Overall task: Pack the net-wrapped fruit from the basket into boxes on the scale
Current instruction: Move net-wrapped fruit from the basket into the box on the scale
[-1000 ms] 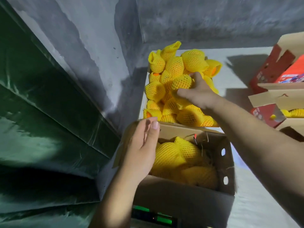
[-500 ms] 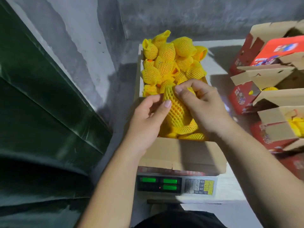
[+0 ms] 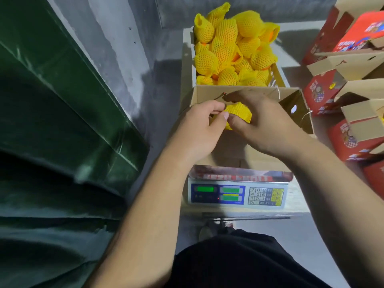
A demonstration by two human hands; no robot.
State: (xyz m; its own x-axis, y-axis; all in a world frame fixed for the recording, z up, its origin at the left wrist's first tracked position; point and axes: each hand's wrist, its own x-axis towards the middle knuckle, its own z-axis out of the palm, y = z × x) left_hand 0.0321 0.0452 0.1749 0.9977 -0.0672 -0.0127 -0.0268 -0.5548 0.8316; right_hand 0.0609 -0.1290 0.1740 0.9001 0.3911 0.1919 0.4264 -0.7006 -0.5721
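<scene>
— What stands out? Bright yellow mesh netting on the fruit (image 3: 223, 51), with orange skin showing through gaps (the same yellow net covers the piece (image 3: 239, 112) in the plain brown cardboard box (image 3: 234, 92)).

— And around it? A white scale (image 3: 238, 193) with green displays and a yellow-keyed pad, red printed cartons (image 3: 320, 94), dark green sheeting (image 3: 52, 104).
</scene>
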